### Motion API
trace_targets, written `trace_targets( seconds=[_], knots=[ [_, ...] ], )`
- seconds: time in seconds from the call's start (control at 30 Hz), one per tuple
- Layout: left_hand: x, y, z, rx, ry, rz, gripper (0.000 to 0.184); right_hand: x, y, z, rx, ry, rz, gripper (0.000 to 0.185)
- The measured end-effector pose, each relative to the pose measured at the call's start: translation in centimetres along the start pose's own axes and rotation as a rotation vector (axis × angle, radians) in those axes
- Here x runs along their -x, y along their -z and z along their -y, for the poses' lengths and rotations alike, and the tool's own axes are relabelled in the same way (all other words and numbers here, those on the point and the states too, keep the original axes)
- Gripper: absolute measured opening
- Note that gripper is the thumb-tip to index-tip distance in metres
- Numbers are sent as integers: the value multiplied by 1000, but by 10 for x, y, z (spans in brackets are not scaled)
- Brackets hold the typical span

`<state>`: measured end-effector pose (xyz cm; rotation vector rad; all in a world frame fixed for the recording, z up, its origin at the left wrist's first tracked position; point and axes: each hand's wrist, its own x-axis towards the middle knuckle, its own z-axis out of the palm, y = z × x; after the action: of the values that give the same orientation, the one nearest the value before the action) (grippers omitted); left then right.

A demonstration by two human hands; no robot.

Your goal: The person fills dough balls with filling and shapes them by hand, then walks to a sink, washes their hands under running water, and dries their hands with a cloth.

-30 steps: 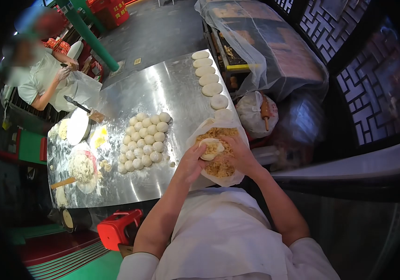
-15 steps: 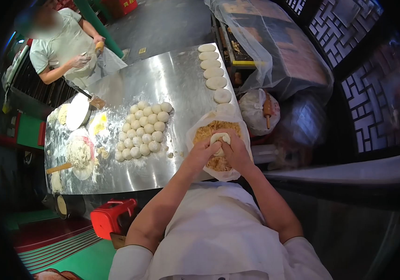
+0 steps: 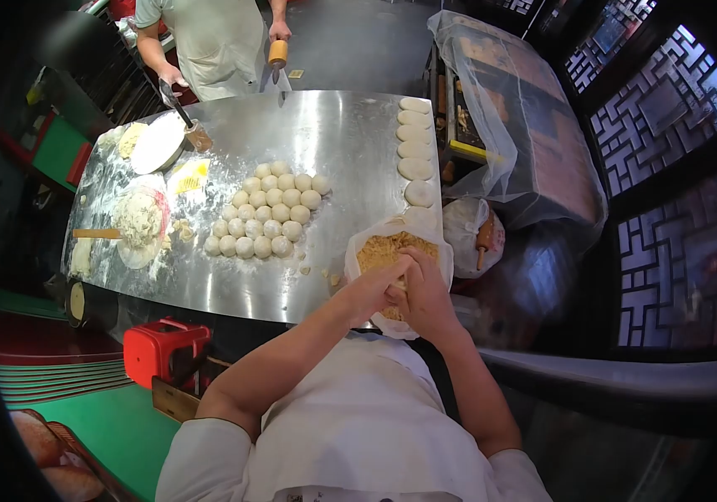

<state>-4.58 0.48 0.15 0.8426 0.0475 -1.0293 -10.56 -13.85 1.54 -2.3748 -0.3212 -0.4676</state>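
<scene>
My left hand (image 3: 375, 291) and my right hand (image 3: 424, 286) are closed together around a piece of dough (image 3: 401, 284), which their fingers almost wholly hide. Both hands are over a plastic-lined container (image 3: 353, 261) of shredded brownish filling (image 3: 381, 249), at the table's near right corner. Beyond it, flattened dough rounds (image 3: 414, 150) form a row along the right edge. To the left sit several dough balls (image 3: 265, 213), packed close in a floury cluster.
On the left of the metal table (image 3: 342, 151) are a flour heap (image 3: 138, 216), a wooden stick (image 3: 97, 233) and a white basin (image 3: 158, 144). A co-worker (image 3: 212, 50) stands across, holding a rolling pin (image 3: 277, 54). A red stool (image 3: 153, 347) stands below.
My hands have closed over the dough, which was plainly visible between them before. The view has shifted. The co-worker has moved to the right along the table, one hand now near the dark-handled tool.
</scene>
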Motion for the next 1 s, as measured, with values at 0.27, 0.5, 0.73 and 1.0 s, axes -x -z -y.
trace_targets(
  seconds=[0.27,0.5,0.73,1.0],
  knots=[
    [6,4,-14,-167,73,-27,59,-18,-12,-19,-101,-89,-13,18],
    [46,8,-71,-625,182,-122,61,-43,-1,17,-323,-352,204,21],
    [44,18,-56,75,-516,-279,65,-85,-75,68,-695,-258,-140,45],
    [79,72,-80,-113,-370,-440,39,-103,-109,76,-694,-324,-84,40]
  ],
)
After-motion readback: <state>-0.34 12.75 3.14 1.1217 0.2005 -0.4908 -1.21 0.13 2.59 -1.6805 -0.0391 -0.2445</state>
